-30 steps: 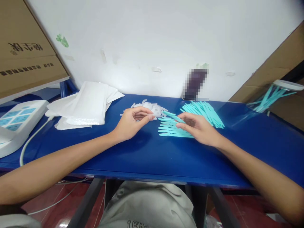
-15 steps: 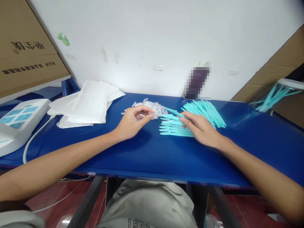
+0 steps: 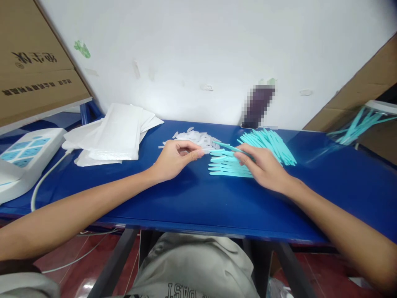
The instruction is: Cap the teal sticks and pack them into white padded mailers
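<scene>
My right hand [image 3: 263, 165] pinches a turquoise eyebrow razor [image 3: 226, 145], its blade end pointing left. My left hand [image 3: 173, 161] has thumb and fingertips together on a small translucent cap [image 3: 207, 151], partly hidden by the fingers. The cap and the razor tip are close together but look apart. Behind my left hand lies a heap of loose translucent caps [image 3: 197, 136]. Under my right hand several turquoise razors [image 3: 229, 169] lie side by side in a row, their handles partly covered. A larger pile of razors [image 3: 269, 145] lies just beyond.
White padded envelopes [image 3: 119, 132] are stacked at the left, near a white power strip [image 3: 31, 161] with a cable. A blurred phone [image 3: 259, 105] leans on the wall. A clear bag of razors [image 3: 356, 124] lies at the right of the blue table [image 3: 198, 207]. Cardboard stands on both sides.
My left hand has shifted slightly right, bringing the cap nearer to the razor. My right hand still holds the razor in nearly the same place.
</scene>
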`<state>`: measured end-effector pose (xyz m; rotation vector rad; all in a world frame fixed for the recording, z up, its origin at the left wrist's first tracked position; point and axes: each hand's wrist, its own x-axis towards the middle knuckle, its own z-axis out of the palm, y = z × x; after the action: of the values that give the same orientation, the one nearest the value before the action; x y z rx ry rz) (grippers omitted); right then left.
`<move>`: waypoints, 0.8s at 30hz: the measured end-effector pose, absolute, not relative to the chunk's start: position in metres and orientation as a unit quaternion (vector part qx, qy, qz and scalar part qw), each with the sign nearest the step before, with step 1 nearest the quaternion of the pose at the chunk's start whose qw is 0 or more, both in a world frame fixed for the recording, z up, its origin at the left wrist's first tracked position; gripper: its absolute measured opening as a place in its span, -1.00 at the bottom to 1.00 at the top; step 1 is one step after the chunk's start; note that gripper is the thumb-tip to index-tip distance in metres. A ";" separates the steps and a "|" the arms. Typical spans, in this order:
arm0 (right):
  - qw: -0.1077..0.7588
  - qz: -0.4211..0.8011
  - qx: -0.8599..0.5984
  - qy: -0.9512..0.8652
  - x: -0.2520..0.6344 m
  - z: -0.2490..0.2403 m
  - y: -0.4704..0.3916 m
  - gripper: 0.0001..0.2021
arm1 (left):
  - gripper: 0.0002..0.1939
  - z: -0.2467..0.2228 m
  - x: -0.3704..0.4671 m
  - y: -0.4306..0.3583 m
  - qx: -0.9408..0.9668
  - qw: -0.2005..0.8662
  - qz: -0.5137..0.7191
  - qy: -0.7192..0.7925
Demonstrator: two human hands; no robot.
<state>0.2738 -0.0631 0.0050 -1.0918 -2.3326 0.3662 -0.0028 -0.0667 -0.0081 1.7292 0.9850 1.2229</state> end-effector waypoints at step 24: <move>0.274 0.090 -0.439 -0.851 0.271 0.006 -0.065 -0.72 | -0.68 0.000 -0.042 -0.043 0.927 -0.185 0.097 0.311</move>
<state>0.2713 -0.0645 0.0058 -1.1817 -2.2871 0.2430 -0.0422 -0.0431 0.0000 3.3145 1.1105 0.3480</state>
